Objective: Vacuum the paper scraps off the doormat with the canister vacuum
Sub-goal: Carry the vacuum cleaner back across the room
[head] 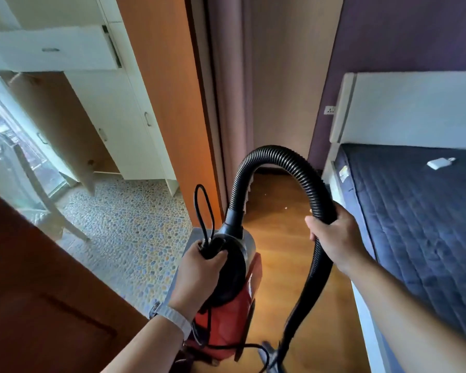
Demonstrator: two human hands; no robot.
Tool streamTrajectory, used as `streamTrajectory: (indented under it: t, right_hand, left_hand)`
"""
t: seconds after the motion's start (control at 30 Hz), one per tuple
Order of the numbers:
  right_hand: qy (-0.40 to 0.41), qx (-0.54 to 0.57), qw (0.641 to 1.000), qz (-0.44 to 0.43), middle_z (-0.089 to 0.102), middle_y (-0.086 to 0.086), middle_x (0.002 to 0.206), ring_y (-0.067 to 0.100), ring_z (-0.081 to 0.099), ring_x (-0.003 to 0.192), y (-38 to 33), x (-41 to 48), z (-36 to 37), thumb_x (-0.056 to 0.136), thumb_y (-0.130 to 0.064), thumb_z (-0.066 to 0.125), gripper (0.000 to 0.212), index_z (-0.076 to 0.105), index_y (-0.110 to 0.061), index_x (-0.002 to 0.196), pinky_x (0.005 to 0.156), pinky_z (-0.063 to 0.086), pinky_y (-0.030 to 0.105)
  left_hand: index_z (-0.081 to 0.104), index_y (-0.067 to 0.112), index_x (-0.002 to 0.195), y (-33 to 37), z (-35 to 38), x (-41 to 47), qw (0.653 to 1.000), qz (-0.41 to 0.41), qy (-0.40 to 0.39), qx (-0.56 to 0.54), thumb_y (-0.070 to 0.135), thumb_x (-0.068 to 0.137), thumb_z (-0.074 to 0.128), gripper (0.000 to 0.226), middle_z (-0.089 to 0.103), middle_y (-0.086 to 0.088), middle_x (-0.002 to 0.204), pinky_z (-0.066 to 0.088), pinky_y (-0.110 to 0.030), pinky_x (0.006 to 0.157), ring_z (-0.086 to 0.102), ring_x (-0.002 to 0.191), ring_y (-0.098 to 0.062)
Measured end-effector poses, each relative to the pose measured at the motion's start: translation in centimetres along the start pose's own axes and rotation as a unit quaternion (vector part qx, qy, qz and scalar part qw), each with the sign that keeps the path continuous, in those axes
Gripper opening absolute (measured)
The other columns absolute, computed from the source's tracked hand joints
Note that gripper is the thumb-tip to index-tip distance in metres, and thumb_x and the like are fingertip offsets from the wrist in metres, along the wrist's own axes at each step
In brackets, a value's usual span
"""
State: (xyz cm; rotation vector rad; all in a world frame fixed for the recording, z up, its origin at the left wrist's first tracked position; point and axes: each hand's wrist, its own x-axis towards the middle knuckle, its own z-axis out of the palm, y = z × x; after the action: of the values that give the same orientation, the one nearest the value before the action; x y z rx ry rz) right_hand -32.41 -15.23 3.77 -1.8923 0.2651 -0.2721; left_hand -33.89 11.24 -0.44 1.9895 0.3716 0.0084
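My left hand (199, 267) grips the black handle on top of the red canister vacuum (226, 319) together with a loop of its black cord (203, 208), and the canister hangs off the floor. My right hand (334, 238) is curled round the black ribbed hose (275, 154), which arches up from the canister and drops down past my hand to the bottom edge. A few small pale scraps (287, 208) lie on the wooden floor beyond the hose. A grey mat edge (194, 232) shows just behind the canister, mostly hidden.
An orange wooden partition (167, 103) stands ahead on the left, with white cabinets (113, 117) and a pebble-pattern floor (135, 224) beyond it. A bed with a dark blue mattress (414, 211) fills the right. A wooden door (38, 292) is at lower left.
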Motion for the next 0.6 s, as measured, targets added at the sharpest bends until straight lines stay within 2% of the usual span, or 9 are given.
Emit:
streamTrajectory:
  t: [0.1,0.17,0.43,0.53,0.6]
  right_hand:
    - [0.004,0.0,1.0,-0.002,0.061,0.003,0.057,0.012,0.057,0.051,0.0,4.7,0.1,0.077,-0.02,0.068,0.012,0.057,-0.017,0.073,0.056,0.046,0.029]
    - [0.008,0.003,1.0,-0.004,0.061,0.003,0.056,0.013,0.056,0.05,-0.1,7.7,0.4,0.081,-0.014,0.069,0.014,0.058,-0.018,0.073,0.057,0.046,0.03]
    - [0.029,-0.011,0.999,0.022,0.059,0.005,0.055,0.02,0.056,0.051,-0.3,18.9,2.6,0.082,-0.01,0.07,0.013,0.058,-0.012,0.076,0.057,0.046,0.034]
    - [0.055,-0.023,0.998,0.031,0.058,0.008,0.057,0.01,0.052,0.044,-0.5,24.1,4.0,0.081,-0.006,0.067,0.011,0.057,-0.009,0.077,0.05,0.045,0.024]
    - [0.073,-0.047,0.995,0.043,0.059,0.007,0.058,0.005,0.051,0.041,-0.5,27.6,4.8,0.08,-0.008,0.067,0.008,0.059,-0.011,0.08,0.05,0.043,0.025]
  left_hand:
    - [0.062,0.027,0.082,2.5,1.5,4.2,0.999,0.012,0.005,0.036,0.032,0.083,0.072,0.012,0.068,0.003,0.065,0.047,-0.029,0.049,0.065,0.055,-0.018]
    - [0.061,0.027,0.083,4.0,2.4,6.8,0.998,0.02,0.01,0.057,0.035,0.082,0.072,0.014,0.069,0.002,0.069,0.049,-0.029,0.051,0.067,0.059,-0.018]
    - [0.063,0.026,0.083,7.7,5.9,19.0,0.998,0.039,0.015,0.051,0.038,0.078,0.073,0.017,0.069,0.003,0.068,0.059,-0.04,0.057,0.067,0.06,-0.02]
    - [0.065,0.027,0.085,7.9,8.0,24.8,0.999,0.039,-0.012,0.028,0.042,0.073,0.072,0.02,0.07,0.004,0.067,0.06,-0.04,0.059,0.068,0.062,-0.02]
    - [0.065,0.028,0.088,8.2,9.7,28.6,0.999,0.034,-0.038,0.018,0.04,0.074,0.072,0.02,0.071,0.004,0.072,0.06,-0.039,0.063,0.069,0.066,-0.02]
